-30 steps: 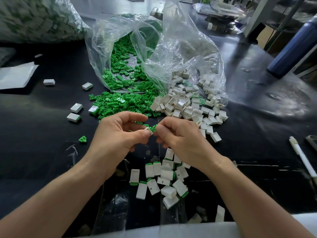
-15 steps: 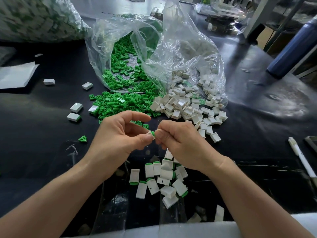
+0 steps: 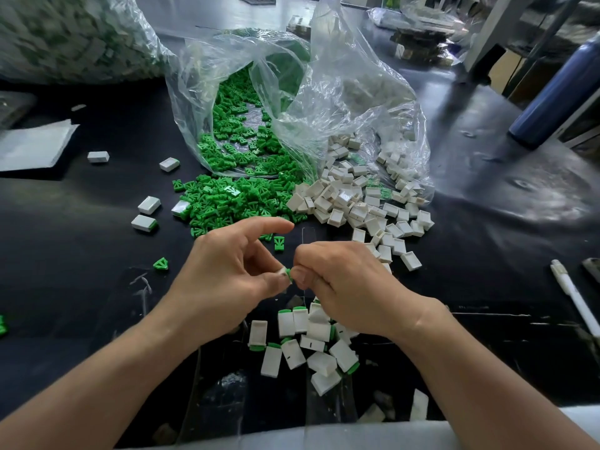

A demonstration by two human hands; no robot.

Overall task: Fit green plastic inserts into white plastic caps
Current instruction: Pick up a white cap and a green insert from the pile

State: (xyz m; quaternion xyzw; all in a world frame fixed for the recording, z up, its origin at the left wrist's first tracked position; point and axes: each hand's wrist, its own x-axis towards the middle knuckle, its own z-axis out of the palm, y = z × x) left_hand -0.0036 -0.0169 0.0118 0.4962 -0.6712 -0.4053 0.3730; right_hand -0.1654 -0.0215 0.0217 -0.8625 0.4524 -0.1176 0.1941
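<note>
One cap (image 3: 284, 272), seemingly green-end rightward, between left hand (image 3: 227, 280), right hand (image 3: 350, 287).

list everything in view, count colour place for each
inserts: many, green, spilling from bag, centre
caps: many, white, right of inserts
bags: two, clear, behind the piles
fitted caps: about twelve, white and green, below hands
stray caps: four, white, left of inserts
stray inserts: few, green, table left
pen: one, white, right edge
bottle: one, blue, far right
paper: one, white, far left
table: one, black, under everything
held cap: one, white and green, between both hands
left hand: one, bare, pinching held cap
right hand: one, bare, pinching held cap
</note>
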